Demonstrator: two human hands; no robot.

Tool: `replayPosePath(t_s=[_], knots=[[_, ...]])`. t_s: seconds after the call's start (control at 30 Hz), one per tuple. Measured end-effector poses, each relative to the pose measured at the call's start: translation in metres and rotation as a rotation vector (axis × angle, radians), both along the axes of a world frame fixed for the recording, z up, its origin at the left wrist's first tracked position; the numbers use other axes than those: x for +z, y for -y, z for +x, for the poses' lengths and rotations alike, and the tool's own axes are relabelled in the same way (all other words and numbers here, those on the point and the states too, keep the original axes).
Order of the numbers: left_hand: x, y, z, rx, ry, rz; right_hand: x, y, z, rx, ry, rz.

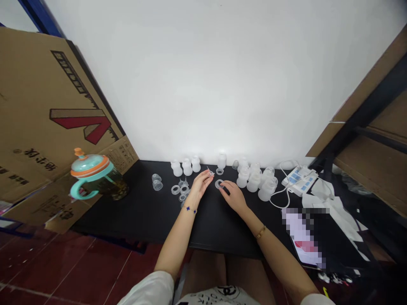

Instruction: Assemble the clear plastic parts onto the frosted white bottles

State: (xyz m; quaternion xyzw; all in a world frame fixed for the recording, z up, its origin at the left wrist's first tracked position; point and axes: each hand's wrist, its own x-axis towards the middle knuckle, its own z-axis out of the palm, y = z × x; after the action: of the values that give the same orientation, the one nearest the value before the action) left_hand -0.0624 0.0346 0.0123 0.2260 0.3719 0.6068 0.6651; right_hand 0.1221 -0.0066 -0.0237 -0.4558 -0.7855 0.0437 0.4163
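Observation:
My left hand point(201, 186) pinches a small clear bottle teat point(210, 172) over the black table point(152, 220). Between the fingertips of my right hand point(234, 197) is a translucent collar ring point(218, 183). Just beyond them stands a lone frosted baby bottle point(221, 160), with another ring point(219, 171) lying before it and a clear dome cap point(235, 164) to its right. Left of my left hand lie loose rings point(175, 189) and clear teats point(186, 182). Three open frosted bottles point(187, 167) line the wall behind these.
Several capped bottles point(253, 182) crowd the right side. Beyond them are a white power strip point(299, 180) with cables, papers point(333, 212) and a device with a blurred screen point(305, 241). Clear caps point(157, 183), a teal-handled jug point(92, 176) and a cardboard box point(38, 127) occupy the left.

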Motion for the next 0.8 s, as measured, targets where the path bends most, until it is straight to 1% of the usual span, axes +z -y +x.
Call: replayPosePath(t_s=[0.13, 0.27, 0.57, 0.8], knots=[[-0.001, 0.001, 0.001, -0.023, -0.011, 0.026, 0.005, 0.001, 0.001, -0.034, -0.099, 0.015], [0.0, 0.003, 0.004, -0.025, -0.087, 0.035, 0.008, 0.002, 0.002, -0.061, -0.176, 0.008], [0.002, 0.007, 0.011, -0.113, -0.164, 0.028, 0.018, 0.006, 0.004, -0.037, -0.39, -0.077], [0.002, 0.009, 0.011, -0.156, -0.235, 0.024, 0.021, 0.008, 0.003, -0.037, -0.439, -0.099]])
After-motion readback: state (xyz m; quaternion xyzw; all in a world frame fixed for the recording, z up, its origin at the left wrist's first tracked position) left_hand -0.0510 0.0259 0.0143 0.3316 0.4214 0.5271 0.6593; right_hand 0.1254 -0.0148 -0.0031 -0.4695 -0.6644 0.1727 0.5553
